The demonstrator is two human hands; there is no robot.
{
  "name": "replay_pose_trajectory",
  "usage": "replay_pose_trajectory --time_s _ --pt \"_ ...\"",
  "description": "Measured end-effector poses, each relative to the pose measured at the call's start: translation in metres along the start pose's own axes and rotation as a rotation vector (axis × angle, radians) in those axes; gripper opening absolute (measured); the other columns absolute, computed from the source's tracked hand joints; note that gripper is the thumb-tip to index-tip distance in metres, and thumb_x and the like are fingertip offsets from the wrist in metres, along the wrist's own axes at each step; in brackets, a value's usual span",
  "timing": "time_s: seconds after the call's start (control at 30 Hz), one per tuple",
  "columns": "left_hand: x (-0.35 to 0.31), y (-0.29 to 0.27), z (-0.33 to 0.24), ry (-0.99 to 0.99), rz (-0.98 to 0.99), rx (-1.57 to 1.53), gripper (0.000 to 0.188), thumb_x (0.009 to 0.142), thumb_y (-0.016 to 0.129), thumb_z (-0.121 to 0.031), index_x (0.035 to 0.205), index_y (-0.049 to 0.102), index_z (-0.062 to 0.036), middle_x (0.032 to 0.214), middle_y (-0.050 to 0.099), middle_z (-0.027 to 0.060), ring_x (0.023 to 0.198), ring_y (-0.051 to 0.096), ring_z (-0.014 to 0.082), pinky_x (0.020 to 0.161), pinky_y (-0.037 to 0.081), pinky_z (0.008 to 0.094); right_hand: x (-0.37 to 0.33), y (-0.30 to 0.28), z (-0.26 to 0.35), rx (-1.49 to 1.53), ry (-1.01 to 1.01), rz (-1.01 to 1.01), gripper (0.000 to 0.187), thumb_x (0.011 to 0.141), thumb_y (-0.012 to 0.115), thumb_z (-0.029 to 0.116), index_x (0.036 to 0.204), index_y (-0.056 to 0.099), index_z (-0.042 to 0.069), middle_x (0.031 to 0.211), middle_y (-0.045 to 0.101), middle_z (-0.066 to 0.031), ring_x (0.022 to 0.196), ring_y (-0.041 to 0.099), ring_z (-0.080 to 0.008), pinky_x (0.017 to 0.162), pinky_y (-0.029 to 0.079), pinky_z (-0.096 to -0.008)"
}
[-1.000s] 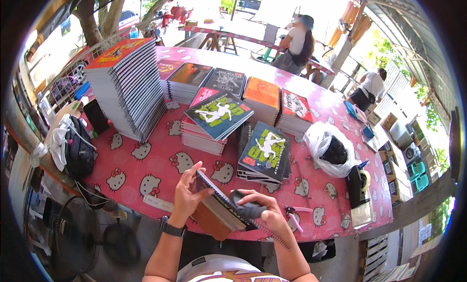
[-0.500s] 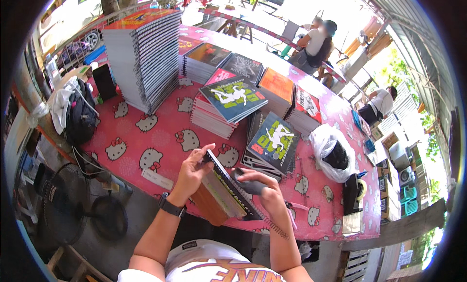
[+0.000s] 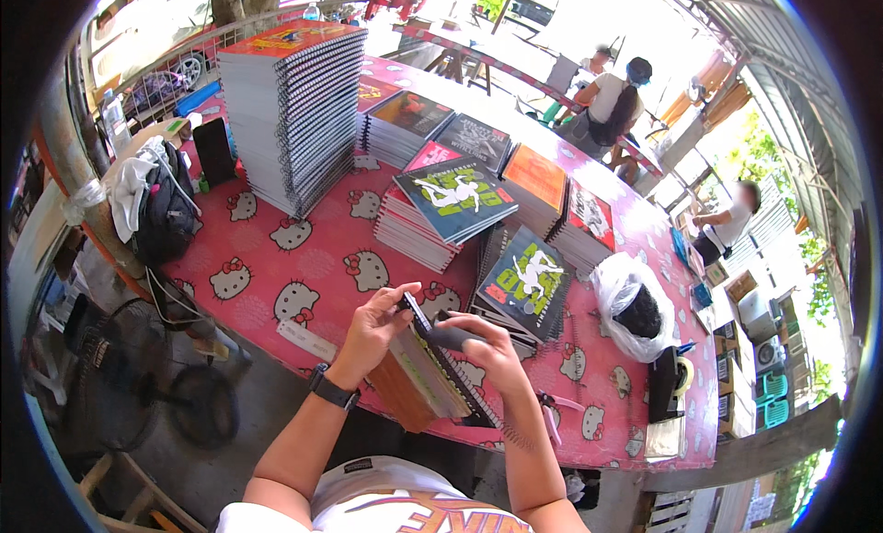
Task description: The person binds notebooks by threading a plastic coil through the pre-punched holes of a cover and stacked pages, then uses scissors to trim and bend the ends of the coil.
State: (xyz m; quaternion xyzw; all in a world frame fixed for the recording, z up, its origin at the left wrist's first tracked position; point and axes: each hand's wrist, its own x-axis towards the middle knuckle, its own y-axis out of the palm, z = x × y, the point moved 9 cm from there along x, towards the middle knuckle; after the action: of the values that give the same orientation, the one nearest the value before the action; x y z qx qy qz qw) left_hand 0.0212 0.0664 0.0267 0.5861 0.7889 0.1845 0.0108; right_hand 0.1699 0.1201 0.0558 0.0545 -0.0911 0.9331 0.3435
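Observation:
My left hand (image 3: 372,329) pinches the upper end of a notebook (image 3: 425,375), which is tilted with its black punched spine edge facing up to the right. A brown back face and page edges show below the fingers. My right hand (image 3: 497,360) closes at the spine, near its upper half. Dark grey material (image 3: 452,338) covers its thumb and fingertip area; I cannot tell whether it is worn or held. A thin dark spiral coil (image 3: 515,434) trails loose from the spine's lower end, in front of my right forearm.
On the pink patterned table (image 3: 239,303) stand a tall stack of spiral notebooks (image 3: 294,119), several lower stacks (image 3: 529,275), a white plastic bag (image 3: 630,303), pink-handled pliers or scissors (image 3: 556,409) and a tape dispenser (image 3: 671,386). A fan (image 3: 198,404) stands left. Other people sit farther off.
The view has shifted, so the table appears slightly farther right. My right hand sits a little nearer the spine's upper end, and less loose coil hangs from the lower end.

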Motion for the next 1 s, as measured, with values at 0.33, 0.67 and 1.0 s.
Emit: replay_pose_trajectory --time_s 0.33,0.67,1.0 --pt "-0.004 0.010 -0.014 0.064 0.059 0.058 0.036 0.086 0.054 0.004 0.121 0.056 -0.0039 0.095 0.047 -0.0033 0.086 0.045 0.0052 0.079 0.037 0.0189 0.006 -0.016 0.000 -0.137 0.000 -0.100 0.059 0.078 0.058 0.053 0.103 0.063 0.000 0.111 0.059 -0.0130 0.111 0.051 -0.0234 0.096 0.035 -0.0359" --pt "-0.010 0.031 -0.043 0.213 0.164 0.220 0.041 0.083 0.054 0.006 0.122 0.056 -0.0066 0.098 0.052 0.0025 0.089 0.050 0.0102 0.078 0.042 0.0228 -0.009 0.007 0.040 0.191 -0.148 -0.027 0.048 0.078 0.064 0.042 0.106 0.062 0.002 0.114 0.056 -0.0141 0.108 0.051 -0.0228 0.095 0.036 -0.0349" --pt "-0.010 0.041 -0.052 0.221 0.254 0.265 0.035 0.083 0.055 0.005 0.116 0.061 -0.0058 0.096 0.055 0.0034 0.086 0.051 0.0114 0.075 0.042 0.0234 -0.109 -0.055 -0.035 -0.481 0.156 -0.405 0.051 0.069 0.073 0.040 0.107 0.061 0.008 0.119 0.053 -0.0204 0.113 0.046 -0.0347 0.096 0.036 -0.0419"
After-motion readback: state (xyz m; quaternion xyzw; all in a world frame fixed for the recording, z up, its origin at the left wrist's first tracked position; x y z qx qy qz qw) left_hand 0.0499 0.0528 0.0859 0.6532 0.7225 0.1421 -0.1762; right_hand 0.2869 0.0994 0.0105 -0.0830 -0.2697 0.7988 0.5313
